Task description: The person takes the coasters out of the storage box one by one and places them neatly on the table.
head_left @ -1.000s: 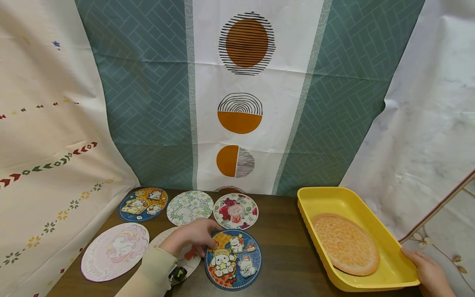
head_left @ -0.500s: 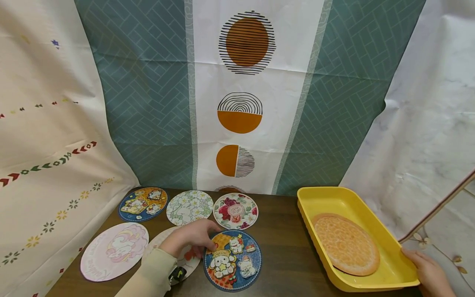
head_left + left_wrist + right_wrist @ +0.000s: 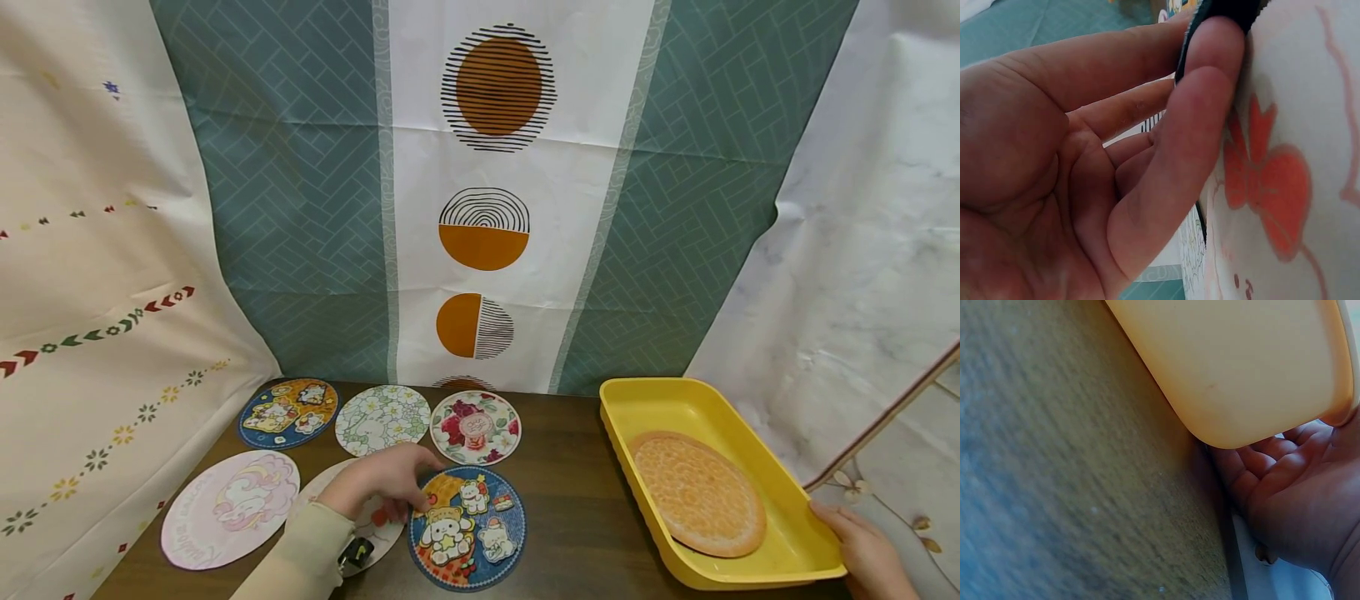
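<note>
Near the front middle of the table, my left hand point(image 3: 397, 479) pinches the left edge of a blue round mat point(image 3: 468, 533) printed with cartoon animals. In the left wrist view, the thumb and a finger press together on the dark edge of that blue mat point(image 3: 1229, 9). Beneath this hand lies a pale round mat with a red bow point(image 3: 1285, 194), partly hidden by the hand and sleeve. My right hand point(image 3: 862, 546) holds the near right corner of a yellow tray point(image 3: 802, 575), its fingers under the rim point(image 3: 1297, 469). A round mat printed like baked crust point(image 3: 697, 492) lies inside.
A blue-and-orange round mat point(image 3: 288, 414), a green floral one point(image 3: 384, 421) and a red rose one point(image 3: 476, 427) line the back. A pink unicorn mat point(image 3: 231, 510) lies at left. Cloths hang behind and beside the dark wooden table point(image 3: 570, 483).
The blue round mat has slid very slightly left and toward me with my left hand still pinching it. My right hand and the yellow tray stay where they were.
</note>
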Motion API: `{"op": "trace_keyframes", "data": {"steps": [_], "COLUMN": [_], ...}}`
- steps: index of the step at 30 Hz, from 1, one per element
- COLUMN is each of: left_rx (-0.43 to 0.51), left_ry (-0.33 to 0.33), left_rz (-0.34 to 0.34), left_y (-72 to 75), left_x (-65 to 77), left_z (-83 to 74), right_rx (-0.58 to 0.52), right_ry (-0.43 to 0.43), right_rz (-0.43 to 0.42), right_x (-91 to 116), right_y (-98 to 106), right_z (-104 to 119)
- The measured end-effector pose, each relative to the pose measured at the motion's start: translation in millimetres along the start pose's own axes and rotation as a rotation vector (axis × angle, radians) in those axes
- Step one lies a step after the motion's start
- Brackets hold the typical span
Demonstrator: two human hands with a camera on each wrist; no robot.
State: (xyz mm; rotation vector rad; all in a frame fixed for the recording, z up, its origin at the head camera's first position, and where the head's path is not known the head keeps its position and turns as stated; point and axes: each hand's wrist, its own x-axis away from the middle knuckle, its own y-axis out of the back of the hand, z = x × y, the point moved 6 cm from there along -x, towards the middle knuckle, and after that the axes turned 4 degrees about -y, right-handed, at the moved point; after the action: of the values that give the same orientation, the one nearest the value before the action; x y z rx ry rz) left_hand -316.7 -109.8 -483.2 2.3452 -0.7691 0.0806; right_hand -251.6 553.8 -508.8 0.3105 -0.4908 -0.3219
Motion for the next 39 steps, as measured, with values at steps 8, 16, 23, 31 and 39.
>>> {"op": "trace_keyframes", "data": {"steps": [8, 16, 23, 31, 39], "left_rx": [-0.024, -0.019, -0.010, -0.028, -0.048], "left_ry": [0.019, 0.021, -0.001, -0.017, -0.038], "left_rz": [-0.002, 0.000, 0.015, 0.035, 0.027], "left_y": [0.8, 5.1, 5.8, 4.1, 2.6], "left_x": [1.9, 6.1, 7.2, 5.5, 1.6], "left_z": [-0.2, -0.4, -0.7, -1.5, -1.7], "right_rx": [0.015, 0.015, -0.004, 0.016, -0.004], "right_ry": [0.006, -0.009, -0.012, -0.009, -0.002], "right_rz": [0.023, 0.003, -0.009, -0.054, -0.050], "right_x": [0.6, 1.8, 0.2, -2.6, -3.5], "right_y": [0.7, 0.1, 0.6, 2.8, 3.8], "right_z": [0.7, -0.3, -1.4, -3.7, -3.2]}}
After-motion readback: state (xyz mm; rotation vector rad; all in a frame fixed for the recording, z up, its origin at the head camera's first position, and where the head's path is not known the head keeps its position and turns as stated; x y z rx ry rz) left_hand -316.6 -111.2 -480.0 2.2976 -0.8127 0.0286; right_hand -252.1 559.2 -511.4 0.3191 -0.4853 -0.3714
